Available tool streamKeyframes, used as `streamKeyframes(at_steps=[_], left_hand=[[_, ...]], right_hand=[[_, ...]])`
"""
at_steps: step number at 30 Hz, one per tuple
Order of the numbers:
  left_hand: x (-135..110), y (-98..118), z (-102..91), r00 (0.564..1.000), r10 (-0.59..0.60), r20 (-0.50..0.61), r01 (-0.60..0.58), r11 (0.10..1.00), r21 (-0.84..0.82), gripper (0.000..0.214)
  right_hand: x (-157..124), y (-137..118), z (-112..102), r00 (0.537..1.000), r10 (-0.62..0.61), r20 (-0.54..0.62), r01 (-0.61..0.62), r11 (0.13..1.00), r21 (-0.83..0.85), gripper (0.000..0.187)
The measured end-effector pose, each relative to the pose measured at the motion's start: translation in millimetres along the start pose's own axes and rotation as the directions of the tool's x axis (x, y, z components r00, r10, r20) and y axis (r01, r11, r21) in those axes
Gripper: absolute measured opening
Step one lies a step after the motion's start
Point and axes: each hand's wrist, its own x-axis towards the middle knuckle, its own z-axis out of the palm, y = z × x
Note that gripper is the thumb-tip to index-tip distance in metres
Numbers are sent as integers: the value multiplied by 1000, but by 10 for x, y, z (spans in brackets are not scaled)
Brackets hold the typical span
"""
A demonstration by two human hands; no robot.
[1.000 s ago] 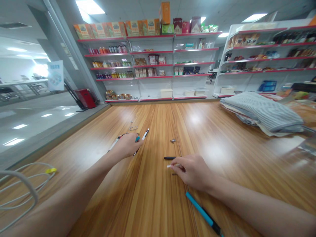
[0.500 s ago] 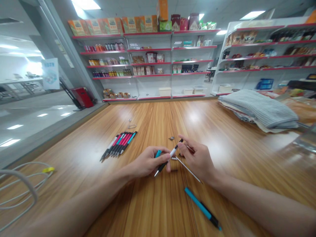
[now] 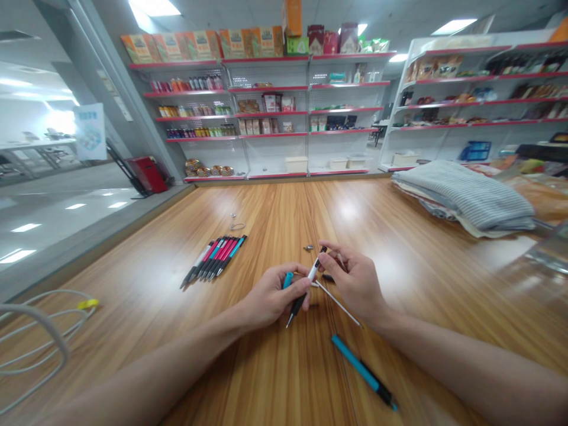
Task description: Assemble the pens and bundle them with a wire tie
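In the head view, my left hand [image 3: 277,296] is closed on a white and black ballpoint pen [image 3: 313,271], its metal tip pointing down toward me. A blue barrel piece [image 3: 288,279] is tucked in the same hand. The thumb and fingers of my right hand [image 3: 352,275] are closed at the pen's black top end. Below the right hand a thin white refill [image 3: 337,302] lies on the table, and a small dark piece shows partly behind the fingers. Nearer to me lies a blue pen body [image 3: 361,370] with a black end.
On the wooden table [image 3: 266,384], a row of several pens [image 3: 217,258] lies to the left. Small metal parts [image 3: 307,248] and a wire ring [image 3: 238,226] lie further back. Folded cloth [image 3: 465,195] sits at the right, a white cable [image 3: 57,343] at the left. Stocked shelves stand behind.
The pen has become steeper, its tip shifting right and slightly lower. My right fingers have moved a little left and closed round its top end.
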Motion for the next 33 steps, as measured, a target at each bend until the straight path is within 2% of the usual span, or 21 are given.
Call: streamKeyframes(at_steps=[3, 8, 12, 14, 16, 18, 19, 20, 21, 23, 25, 27, 30, 33], left_hand=[[7, -31, 7, 999, -34, 4, 34, 999, 2, 33], [-4, -54, 40, 1000, -6, -30, 7, 999, 31, 31], [-10, -21, 68, 999, -14, -40, 17, 998, 56, 29], [11, 32, 28, 996, -12, -93, 21, 994, 105, 28], [50, 109, -88, 980, -39, -193, 75, 980, 186, 28], [92, 194, -301, 949, -106, -297, 199, 931, 305, 28], [109, 233, -446, 928, -102, -359, 253, 878, 406, 29], [118, 264, -612, 904, -65, -423, 307, 789, 533, 31], [120, 286, -796, 874, -12, -485, 370, 662, 651, 32], [98, 296, -1196, 807, 133, -575, 499, 367, 785, 35], [46, 263, -1593, 763, 108, -637, 622, 145, 770, 39], [-28, 207, -1934, 694, -5, -720, 720, 7, 694, 38], [-155, 112, -2273, 659, -51, -751, 751, -22, 660, 32], [-258, 12, -2422, 636, -127, -761, 767, 2, 641, 30]], right_hand=[[-8, 7, 17, 1000, 14, 20, -15, 998, 59, 40], [-29, 30, 46, 998, 15, 56, -20, 996, 90, 39], [-44, 30, 33, 995, -25, 99, 16, 996, 89, 44], [-44, 39, 11, 993, -82, 88, 80, 996, 29, 49], [-38, 56, -14, 987, -142, 69, 145, 988, -50, 48], [-28, 75, -34, 983, -177, 52, 182, 977, -114, 41], [-23, 84, -39, 982, -183, 47, 187, 972, -139, 37], [-19, 92, -41, 982, -181, 47, 186, 969, -160, 33], [-17, 97, -40, 983, -177, 52, 184, 967, -178, 30], [-17, 104, -32, 983, -168, 74, 179, 962, -205, 25], [-18, 107, -23, 983, -158, 98, 176, 959, -222, 22], [-19, 110, -18, 983, -147, 110, 169, 958, -233, 21], [-17, 124, -17, 985, -131, 116, 156, 956, -247, 21], [-12, 148, -18, 985, -121, 119, 149, 953, -264, 20]])
